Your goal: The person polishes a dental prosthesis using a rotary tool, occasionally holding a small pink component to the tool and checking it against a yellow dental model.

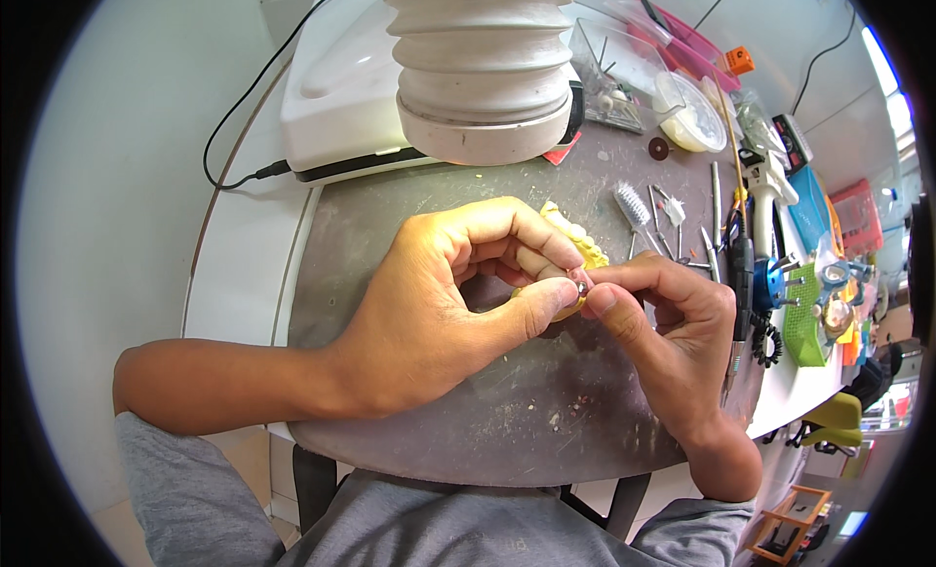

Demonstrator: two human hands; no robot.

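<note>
Over the middle of the bench, my left hand (424,309) pinches a small pink and shiny metal piece (582,287) between thumb and fingertips. It looks like a small dental appliance, though fingers cover most of it. My right hand (673,338) meets it from the other side, its thumb and index finger closed on the piece's right edge. Right behind the fingers is a yellow dental cast (585,243) with tooth shapes along its upper rim. The fingers hide its lower part, and whether the piece touches the cast I cannot tell.
A ribbed white hose (483,70) hangs above the hands, beside a white machine (356,99). Rightward lie a bristle brush (632,205), several thin metal tools, a dark disc (659,148) and a black handpiece (741,284). A round plastic tub (694,117) and green basket (802,323) stand farther out.
</note>
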